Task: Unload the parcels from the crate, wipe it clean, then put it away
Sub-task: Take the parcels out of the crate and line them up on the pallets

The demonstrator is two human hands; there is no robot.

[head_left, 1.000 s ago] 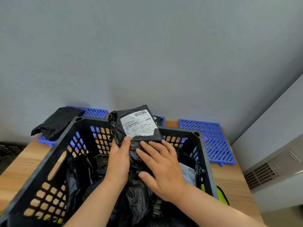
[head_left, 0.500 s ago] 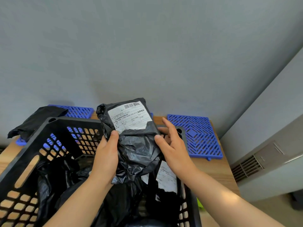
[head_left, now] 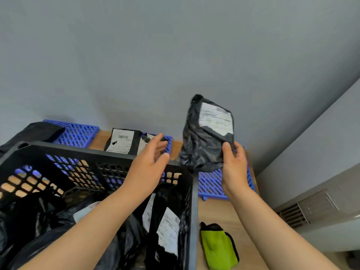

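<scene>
Right hand [head_left: 234,166] is pinching the near edge of a black parcel [head_left: 206,133], holding it in the air above the far-right blue mat [head_left: 212,184], just right of the crate [head_left: 191,191]; left hand [head_left: 149,162] is hovering slack and empty over the crate's far rim. Unloading step is underway, with several bagged parcels [head_left: 167,230] lying inside. Next move likely calls for setting this parcel down on the mat, keeping the green cloth [head_left: 218,246] free for wiping.

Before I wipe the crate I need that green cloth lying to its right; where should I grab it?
Take the green cloth from above at its near, bright green end, pinching the folded layers together. It lies flat on the wooden table, so there is nothing to get under. The crate wall stands close on its left; the right side is open, so come in from there.
</scene>
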